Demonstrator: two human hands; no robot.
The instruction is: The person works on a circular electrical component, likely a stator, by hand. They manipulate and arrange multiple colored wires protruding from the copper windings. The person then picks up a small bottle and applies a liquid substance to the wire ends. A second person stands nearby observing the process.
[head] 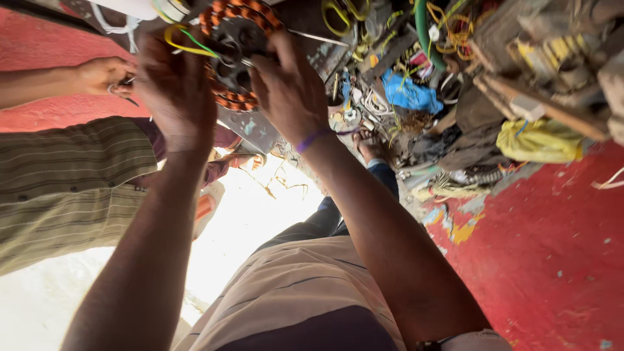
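Copper-orange coils ring a dark round stator (235, 55), held up between both hands: the left hand (174, 91) and right hand (286, 88) curl their fingers around its edges. Yellow and green wires (185, 42) loop off it; palms hide its sides.

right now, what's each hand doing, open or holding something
Left hand: closed on the edge of the copper-wound stator.
Right hand: fingers closed on the stator's other side.
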